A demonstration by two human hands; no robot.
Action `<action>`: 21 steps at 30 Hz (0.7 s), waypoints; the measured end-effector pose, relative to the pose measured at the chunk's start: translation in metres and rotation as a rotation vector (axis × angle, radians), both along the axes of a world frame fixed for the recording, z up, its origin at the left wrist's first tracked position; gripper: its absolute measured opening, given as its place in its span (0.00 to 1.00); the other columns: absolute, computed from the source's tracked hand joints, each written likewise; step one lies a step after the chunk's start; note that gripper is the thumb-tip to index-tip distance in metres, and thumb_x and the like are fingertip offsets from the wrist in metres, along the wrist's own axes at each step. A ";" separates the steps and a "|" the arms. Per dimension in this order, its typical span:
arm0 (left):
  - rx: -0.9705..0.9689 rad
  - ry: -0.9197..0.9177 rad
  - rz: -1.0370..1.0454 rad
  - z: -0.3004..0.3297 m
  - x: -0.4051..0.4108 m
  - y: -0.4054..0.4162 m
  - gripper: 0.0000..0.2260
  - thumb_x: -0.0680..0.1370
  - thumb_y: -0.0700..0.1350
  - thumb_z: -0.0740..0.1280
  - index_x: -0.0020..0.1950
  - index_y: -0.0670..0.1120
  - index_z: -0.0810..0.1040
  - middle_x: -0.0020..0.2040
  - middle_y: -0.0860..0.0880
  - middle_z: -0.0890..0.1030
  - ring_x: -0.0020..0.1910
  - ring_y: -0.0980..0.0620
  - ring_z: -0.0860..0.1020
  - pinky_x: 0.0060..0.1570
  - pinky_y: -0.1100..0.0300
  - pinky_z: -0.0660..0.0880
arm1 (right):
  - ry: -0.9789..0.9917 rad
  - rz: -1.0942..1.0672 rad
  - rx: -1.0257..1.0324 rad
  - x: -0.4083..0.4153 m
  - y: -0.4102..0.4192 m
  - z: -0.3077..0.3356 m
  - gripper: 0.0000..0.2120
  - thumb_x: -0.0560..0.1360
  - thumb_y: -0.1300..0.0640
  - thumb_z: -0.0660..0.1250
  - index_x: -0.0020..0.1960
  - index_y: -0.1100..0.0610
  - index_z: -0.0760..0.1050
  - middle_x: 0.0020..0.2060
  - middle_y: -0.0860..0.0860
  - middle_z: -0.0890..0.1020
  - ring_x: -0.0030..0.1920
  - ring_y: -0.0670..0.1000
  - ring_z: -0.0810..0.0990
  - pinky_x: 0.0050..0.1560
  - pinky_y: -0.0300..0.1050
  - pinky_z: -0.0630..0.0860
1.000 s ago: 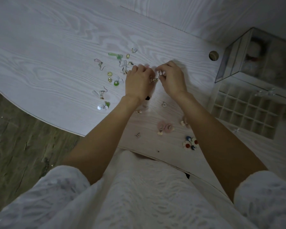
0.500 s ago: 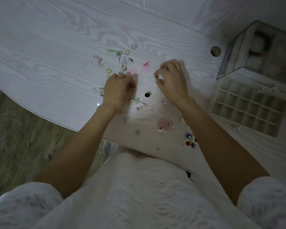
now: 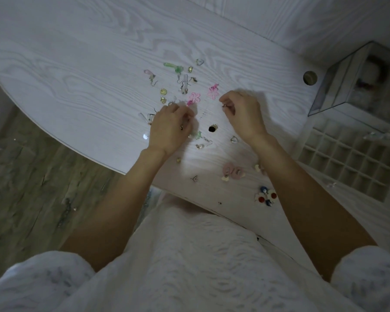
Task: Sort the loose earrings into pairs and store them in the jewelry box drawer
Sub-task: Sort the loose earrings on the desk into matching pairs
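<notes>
Since a second ago the two hands have parted: they met over the middle of the desk with a small earring between them, and now the left hand sits lower and nearer the desk's curved front edge, fingers curled down onto the scattered earrings, while the right hand stays closer to the back, fingers curled and pinching a tiny metal earring at its fingertips; what the left hand grips, if anything, I cannot tell. With the hands apart, two pink flower earrings show between them, one just beside the left fingertips. The open drawer lies at the desk's right edge, its grid of small square compartments dim, and nothing can be made out lying inside them, though clear pieces rest on its far rim. Behind it, at the back right corner, the glass jewelry box holds blurred dark and pale shapes too dim to name. Loose earrings spread from the middle of the desk toward the front edge: a green drop earring and a clear heart farthest back, a black stud between the wrists, a pink round pair beside the right forearm, and a red and blue cluster nearest the front edge
</notes>
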State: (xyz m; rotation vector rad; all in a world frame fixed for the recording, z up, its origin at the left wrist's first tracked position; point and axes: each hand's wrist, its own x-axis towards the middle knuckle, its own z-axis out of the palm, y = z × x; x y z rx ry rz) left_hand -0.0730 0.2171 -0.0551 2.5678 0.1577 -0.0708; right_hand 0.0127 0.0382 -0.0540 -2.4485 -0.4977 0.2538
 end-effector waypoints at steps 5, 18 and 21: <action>-0.061 -0.041 0.054 0.006 -0.015 0.011 0.08 0.76 0.42 0.64 0.52 0.44 0.79 0.47 0.44 0.79 0.47 0.45 0.75 0.47 0.59 0.66 | 0.014 0.045 0.026 -0.005 0.003 -0.001 0.12 0.71 0.73 0.64 0.52 0.63 0.78 0.50 0.59 0.78 0.45 0.48 0.76 0.47 0.38 0.72; 0.064 -0.047 -0.009 -0.007 -0.042 0.003 0.08 0.73 0.44 0.70 0.51 0.46 0.79 0.47 0.45 0.80 0.42 0.44 0.74 0.41 0.54 0.71 | -0.084 0.411 -0.187 0.016 0.083 0.004 0.17 0.76 0.60 0.62 0.65 0.55 0.73 0.65 0.53 0.73 0.66 0.55 0.66 0.64 0.49 0.64; 0.073 -0.052 0.041 -0.008 -0.041 0.004 0.07 0.71 0.42 0.71 0.48 0.45 0.80 0.44 0.45 0.80 0.40 0.43 0.75 0.40 0.54 0.72 | -0.137 0.406 -0.251 0.013 0.086 0.002 0.13 0.76 0.59 0.62 0.60 0.56 0.76 0.62 0.53 0.74 0.64 0.56 0.67 0.61 0.49 0.64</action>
